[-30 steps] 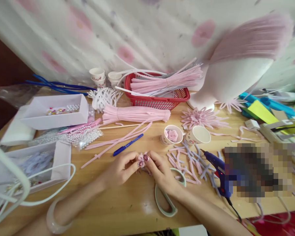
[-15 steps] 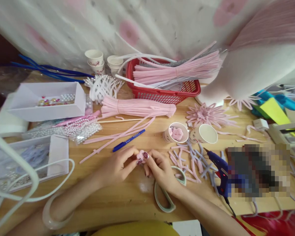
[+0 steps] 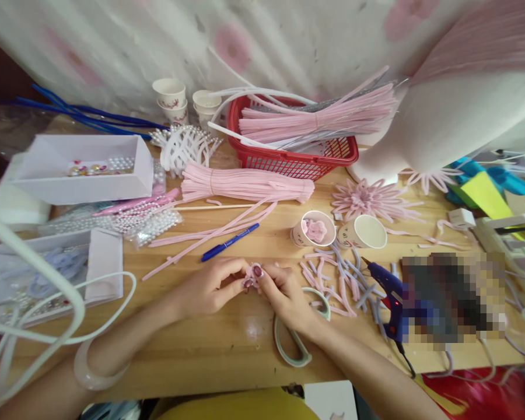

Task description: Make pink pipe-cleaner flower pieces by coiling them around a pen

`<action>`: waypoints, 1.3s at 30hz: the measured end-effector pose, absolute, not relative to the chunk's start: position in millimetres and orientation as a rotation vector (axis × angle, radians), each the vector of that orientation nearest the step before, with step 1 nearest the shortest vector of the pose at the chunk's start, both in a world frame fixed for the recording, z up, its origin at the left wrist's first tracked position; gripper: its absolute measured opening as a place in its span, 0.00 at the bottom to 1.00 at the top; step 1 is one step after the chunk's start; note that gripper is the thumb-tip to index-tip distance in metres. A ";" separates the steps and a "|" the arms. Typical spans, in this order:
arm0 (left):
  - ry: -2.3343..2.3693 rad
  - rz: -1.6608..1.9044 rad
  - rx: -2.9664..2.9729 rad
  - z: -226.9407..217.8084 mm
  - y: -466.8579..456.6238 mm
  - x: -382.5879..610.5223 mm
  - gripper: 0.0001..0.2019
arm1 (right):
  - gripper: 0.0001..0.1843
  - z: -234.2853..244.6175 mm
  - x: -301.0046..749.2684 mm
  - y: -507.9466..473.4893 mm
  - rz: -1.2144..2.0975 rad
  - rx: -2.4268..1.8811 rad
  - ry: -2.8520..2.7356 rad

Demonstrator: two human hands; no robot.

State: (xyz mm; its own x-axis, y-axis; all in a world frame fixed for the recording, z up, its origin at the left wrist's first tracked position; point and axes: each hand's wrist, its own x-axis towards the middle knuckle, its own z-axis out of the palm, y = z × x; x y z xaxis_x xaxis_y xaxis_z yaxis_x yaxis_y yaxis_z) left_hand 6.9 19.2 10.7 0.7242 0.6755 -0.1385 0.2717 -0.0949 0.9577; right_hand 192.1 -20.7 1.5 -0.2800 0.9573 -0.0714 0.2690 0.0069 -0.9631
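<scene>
Between my two hands, over the wooden table (image 3: pixel 175 356), is a small pink pipe-cleaner flower (image 3: pixel 252 273). My left hand (image 3: pixel 216 286) pinches it from the left with thumb and forefinger. From the right, my right hand (image 3: pixel 282 291) grips the same flower, its thumb lying across the front; that hand's lower fingers are partly hidden. Scissors with pale green handles (image 3: pixel 304 356) lie under my right hand, their blades covered. A paper cup (image 3: pixel 295 233) holding more pink flowers (image 3: pixel 315 231) stands beyond my hands, beside another paper cup (image 3: pixel 367 233).
Cut pipe-cleaner pieces (image 3: pixel 341 286) and a blue glue gun (image 3: pixel 387 297) lie to the right. A blue pen (image 3: pixel 230 242) and a pink pipe-cleaner bundle (image 3: pixel 249 185) lie ahead. Behind stands a red basket (image 3: pixel 289 163); white boxes (image 3: pixel 83 189) with beads are on the left.
The view has shifted slightly, so the table items sit a little higher. My fingers have shifted slightly on the pink flower, which both hands still pinch.
</scene>
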 end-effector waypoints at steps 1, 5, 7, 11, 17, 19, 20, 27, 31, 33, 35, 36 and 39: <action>0.748 0.409 1.630 10.6 19.1 6.9 0.07 | 0.22 1.8 192.2 -20.8 1.288 -1.262 -1.637; 0.676 0.445 1.476 10.3 18.4 8.1 0.12 | 0.21 6.7 193.1 -21.3 1.247 -1.193 -1.707; 0.686 0.459 1.499 10.6 18.1 9.0 0.13 | 0.20 8.9 193.9 -21.9 1.275 -1.147 -1.736; 0.790 0.465 1.681 9.5 15.8 9.7 0.13 | 0.15 7.5 194.8 -22.8 1.315 -1.106 -1.797; 0.792 0.461 1.902 6.5 9.8 8.7 0.11 | 0.13 -2.0 195.7 -23.8 1.186 -1.160 -1.909; 0.786 0.458 1.939 7.1 8.5 9.1 0.10 | 0.13 -3.4 195.8 -23.9 1.110 -1.161 -1.981; 0.788 0.459 1.955 7.6 8.1 9.4 0.10 | 0.13 -3.3 195.6 -23.9 1.081 -1.166 -2.009; 0.776 0.505 2.028 10.6 8.2 11.8 0.09 | 0.13 6.1 193.3 -25.5 1.216 -1.143 -1.930; 0.763 0.544 1.908 11.6 9.6 12.1 0.11 | 0.16 8.5 198.3 -23.6 1.401 -1.082 -1.855; 0.775 0.566 1.824 12.4 9.3 12.4 0.11 | 0.16 8.7 200.8 -21.9 1.432 -1.061 -1.857; 0.815 0.599 1.729 12.9 8.2 13.2 0.08 | 0.17 8.8 202.2 -20.5 1.411 -1.069 -1.867; 0.840 0.619 1.669 12.7 7.3 13.9 0.07 | 0.17 8.7 202.3 -20.1 1.392 -1.076 -1.872; 0.888 0.676 1.405 10.4 4.8 16.7 0.04 | 0.17 7.7 201.3 -20.1 1.339 -1.078 -1.867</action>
State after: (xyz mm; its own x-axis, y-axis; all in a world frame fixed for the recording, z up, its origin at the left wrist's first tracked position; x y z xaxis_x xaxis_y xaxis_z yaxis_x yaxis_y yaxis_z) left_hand 16.7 4.8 10.4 0.5273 0.8409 -0.1216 0.1059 0.0770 0.9914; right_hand 201.3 -20.1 7.7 -0.4944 0.8692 0.0092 0.2700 0.1636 -0.9489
